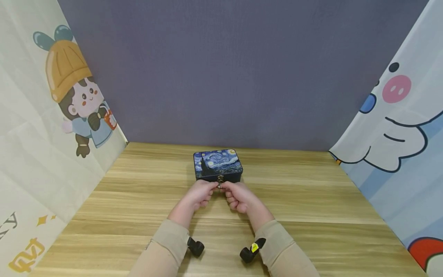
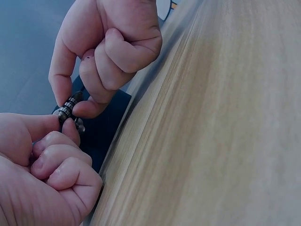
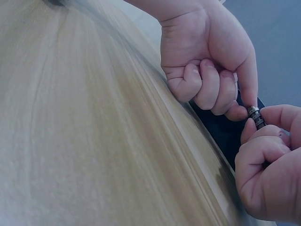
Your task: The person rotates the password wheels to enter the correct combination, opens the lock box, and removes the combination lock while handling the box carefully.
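Note:
A dark tin box (image 1: 219, 163) with a swirling blue night-sky picture on its lid stands on the table, lid down. On its front is a metal clasp (image 1: 220, 178), and a small combination padlock (image 2: 69, 107) with ringed number dials is there at the front. My left hand (image 1: 200, 193) pinches one end of the padlock between thumb and forefinger. The other end is between the thumb and forefinger of my right hand (image 1: 240, 197). On both hands the remaining fingers are curled in. Fingertips hide parts of the padlock.
The wooden table (image 1: 294, 192) runs back to a grey-purple panel (image 1: 221, 69). Printed cloths hang at the left (image 1: 31, 115) and right (image 1: 422, 154). A small black camera is worn at each wrist.

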`<action>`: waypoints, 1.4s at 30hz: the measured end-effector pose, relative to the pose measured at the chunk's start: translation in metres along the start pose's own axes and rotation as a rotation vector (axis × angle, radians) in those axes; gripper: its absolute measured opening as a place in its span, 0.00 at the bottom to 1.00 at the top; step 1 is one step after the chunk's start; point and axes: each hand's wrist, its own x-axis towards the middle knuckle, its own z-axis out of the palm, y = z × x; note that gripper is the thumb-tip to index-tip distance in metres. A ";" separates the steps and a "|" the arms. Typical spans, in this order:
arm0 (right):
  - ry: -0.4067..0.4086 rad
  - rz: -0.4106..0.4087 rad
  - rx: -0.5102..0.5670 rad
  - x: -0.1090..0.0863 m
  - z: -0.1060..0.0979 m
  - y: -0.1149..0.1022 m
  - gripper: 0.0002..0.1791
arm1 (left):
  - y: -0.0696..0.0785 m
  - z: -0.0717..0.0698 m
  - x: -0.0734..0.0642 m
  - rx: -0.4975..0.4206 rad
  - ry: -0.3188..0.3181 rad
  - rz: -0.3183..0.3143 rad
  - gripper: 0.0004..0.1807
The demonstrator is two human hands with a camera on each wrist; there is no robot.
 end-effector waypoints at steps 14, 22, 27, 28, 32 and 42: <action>-0.009 -0.005 0.021 0.001 0.000 0.001 0.09 | 0.001 0.000 0.000 -0.008 -0.013 0.003 0.15; -0.014 0.007 0.011 0.000 -0.002 0.000 0.12 | 0.000 0.000 0.000 -0.018 -0.008 0.004 0.15; -0.021 0.033 0.011 -0.001 -0.004 -0.002 0.17 | 0.000 0.000 0.000 -0.018 -0.009 -0.003 0.16; -0.023 0.038 0.011 -0.001 -0.004 -0.003 0.19 | 0.000 0.000 0.000 -0.018 -0.009 -0.005 0.16; -0.024 0.044 0.013 -0.002 -0.006 -0.004 0.22 | -0.001 -0.001 0.001 -0.009 -0.004 -0.003 0.16; -0.005 0.048 0.009 -0.002 -0.008 -0.005 0.22 | -0.001 -0.002 0.001 -0.007 -0.006 -0.003 0.16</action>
